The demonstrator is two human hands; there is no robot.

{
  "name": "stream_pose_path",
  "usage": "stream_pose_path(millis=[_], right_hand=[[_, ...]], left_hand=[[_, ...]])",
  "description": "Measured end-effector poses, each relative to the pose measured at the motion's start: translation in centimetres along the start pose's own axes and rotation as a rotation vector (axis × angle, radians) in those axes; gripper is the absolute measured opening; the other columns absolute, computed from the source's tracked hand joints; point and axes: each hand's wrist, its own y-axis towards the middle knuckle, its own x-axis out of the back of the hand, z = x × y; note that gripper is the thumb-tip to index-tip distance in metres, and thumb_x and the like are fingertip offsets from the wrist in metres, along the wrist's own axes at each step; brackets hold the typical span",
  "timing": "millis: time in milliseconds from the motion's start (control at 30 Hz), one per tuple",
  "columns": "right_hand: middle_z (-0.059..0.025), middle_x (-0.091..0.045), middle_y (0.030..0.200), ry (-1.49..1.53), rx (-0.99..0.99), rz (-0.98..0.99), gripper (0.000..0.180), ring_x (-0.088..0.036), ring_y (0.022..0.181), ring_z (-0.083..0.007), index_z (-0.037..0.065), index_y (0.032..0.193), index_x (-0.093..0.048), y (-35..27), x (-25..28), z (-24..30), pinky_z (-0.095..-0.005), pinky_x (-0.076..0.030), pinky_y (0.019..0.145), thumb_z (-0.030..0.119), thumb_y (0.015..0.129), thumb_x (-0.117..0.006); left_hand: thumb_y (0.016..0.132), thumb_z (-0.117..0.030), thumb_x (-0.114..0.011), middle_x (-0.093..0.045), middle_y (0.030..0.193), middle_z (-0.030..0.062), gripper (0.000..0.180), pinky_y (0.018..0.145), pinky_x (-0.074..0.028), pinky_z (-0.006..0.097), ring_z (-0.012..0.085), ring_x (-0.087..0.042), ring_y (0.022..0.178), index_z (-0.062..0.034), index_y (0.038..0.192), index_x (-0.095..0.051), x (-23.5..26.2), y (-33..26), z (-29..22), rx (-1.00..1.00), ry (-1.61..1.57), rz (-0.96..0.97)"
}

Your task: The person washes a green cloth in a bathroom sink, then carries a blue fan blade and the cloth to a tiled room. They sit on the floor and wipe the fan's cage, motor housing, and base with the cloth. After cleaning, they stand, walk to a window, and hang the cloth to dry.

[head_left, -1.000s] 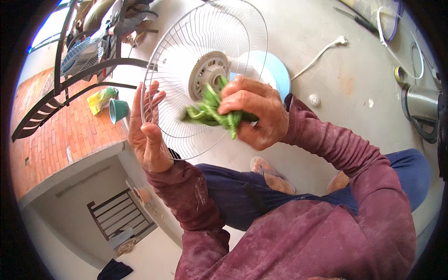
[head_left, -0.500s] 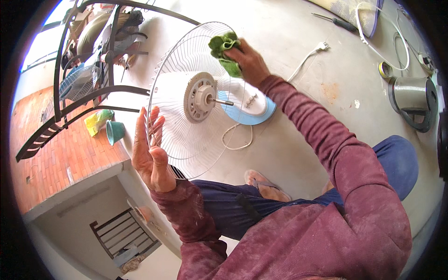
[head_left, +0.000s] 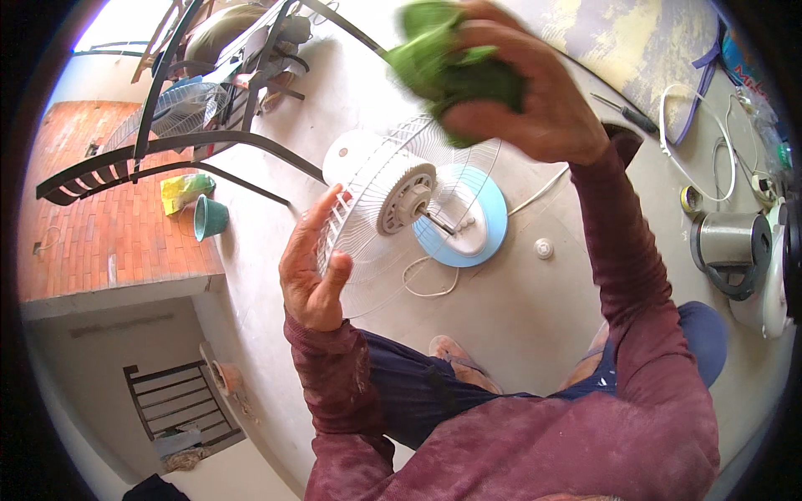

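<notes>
White plastic fan with wire grille point(head_left: 407, 198) and round light-blue base point(head_left: 494, 227), left hand point(head_left: 313, 280) spread against fan's left edge, right hand point(head_left: 543, 96) gripping crumpled green cloth point(head_left: 464, 71) near fan's top.

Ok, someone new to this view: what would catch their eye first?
Probably the bright green cloth, bunched in the right hand at top centre. Next comes the white wire guard of a fan below it, with the left hand at its left edge. The light-blue fan base stands out near the middle.
</notes>
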Motion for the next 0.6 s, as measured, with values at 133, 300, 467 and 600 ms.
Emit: stream_pose_path(millis=[133, 300, 467, 600], right_hand=[[-0.0134, -0.063, 0.095, -0.087, 0.149, 0.453, 0.040, -0.061, 0.088, -0.0330, 0.001, 0.097, -0.061, 1.8, -5.5, -0.1, -0.0378, -0.050, 0.081, 0.010, 0.061, -0.078], [-0.0150, -0.066, 0.095, -0.101, 0.121, 0.199, 0.033, -0.066, 0.088, -0.0280, 0.001, 0.095, -0.064, -0.9, -3.4, -3.5, -0.0331, -0.052, 0.080, 0.007, 0.066, -0.076], [-0.0064, -0.067, 0.098, 0.158, -0.432, 0.170, 0.039, -0.063, 0.085, -0.0137, 0.004, 0.103, -0.064, -7.1, -1.8, -9.2, -0.0307, -0.051, 0.079, 0.022, 0.072, -0.079], [-0.0064, -0.066, 0.099, 0.068, -0.681, 0.126, 0.041, -0.061, 0.088, -0.0151, 0.004, 0.106, -0.063, -13.1, -2.8, -11.9, -0.0300, -0.050, 0.080, 0.027, 0.075, -0.076]], left_hand=[[0.082, -0.032, -0.067, -0.053, 0.125, 0.0192, 0.060, 0.104, -0.031, 0.041, 0.0283, -0.048, 0.119, 0.0046, 0.126, -0.050, 0.7, -0.5, 0.7, 0.060, -0.057, 0.005], [0.084, -0.030, -0.064, -0.055, 0.121, 0.0204, 0.058, 0.101, -0.034, 0.038, 0.0295, -0.050, 0.116, 0.0066, 0.126, -0.049, -0.3, -0.9, -0.3, -0.069, 0.137, 0.006], [0.085, -0.040, -0.062, -0.057, 0.119, 0.0208, 0.063, 0.098, -0.038, 0.040, 0.0280, -0.054, 0.112, 0.0043, 0.128, -0.048, -0.6, -0.9, 0.0, -0.042, -0.002, -0.035], [0.085, -0.039, -0.062, -0.057, 0.119, 0.0203, 0.061, 0.099, -0.039, 0.041, 0.0282, -0.055, 0.112, 0.0028, 0.128, -0.049, -0.3, -0.9, 0.3, -0.022, -0.045, -0.051]])
